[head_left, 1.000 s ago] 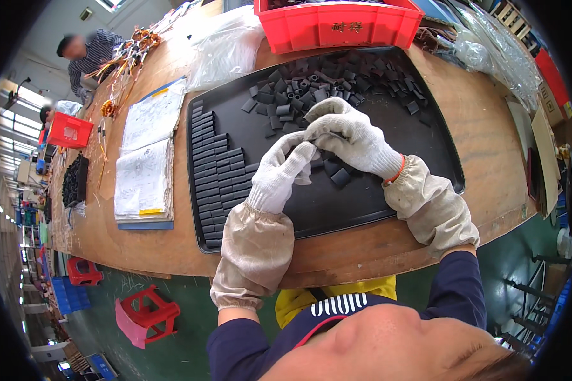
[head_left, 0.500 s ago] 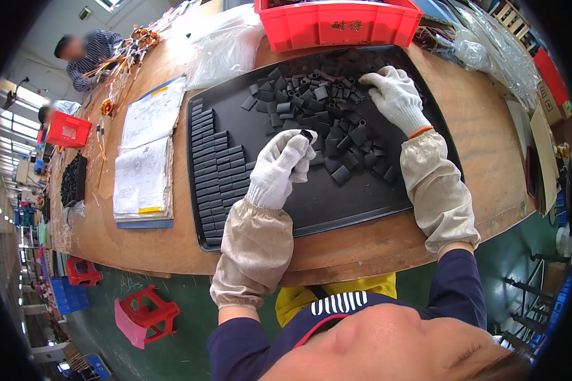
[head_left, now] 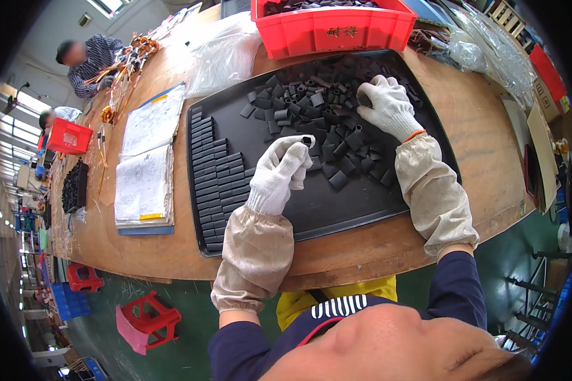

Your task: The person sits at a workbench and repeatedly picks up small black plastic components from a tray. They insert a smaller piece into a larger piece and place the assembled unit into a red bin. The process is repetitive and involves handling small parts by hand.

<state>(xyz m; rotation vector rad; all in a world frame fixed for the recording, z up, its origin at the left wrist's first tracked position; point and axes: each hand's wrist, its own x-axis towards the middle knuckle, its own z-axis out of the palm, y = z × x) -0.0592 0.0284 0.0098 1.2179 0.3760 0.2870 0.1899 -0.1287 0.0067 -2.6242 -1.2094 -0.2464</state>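
My left hand (head_left: 278, 174), in a white knit glove, pinches one short black tube (head_left: 307, 141) between thumb and forefinger, its open end showing. It hovers over the middle of a black tray (head_left: 337, 213). My right hand (head_left: 389, 108), gloved likewise, is at the loose pile of black tubes (head_left: 316, 100) in the tray's far part. Its fingers are bent, with a dark gap between thumb and forefinger; no tube is plainly held there. Along the tray's left side, black tubes (head_left: 219, 178) lie side by side in neat columns.
Beyond the tray stands a red bin (head_left: 333, 35) of black pieces, beside clear plastic bags (head_left: 225, 57). Paper sheets (head_left: 143, 184) lie left of the tray. A co-worker (head_left: 92, 63) is at the table's far left, near wires. A red stool (head_left: 149, 320) stands on the floor.
My right hand has shifted slightly down and its fingers have curled more over the pile. My left hand still holds the tube, its open end now turned more into view.
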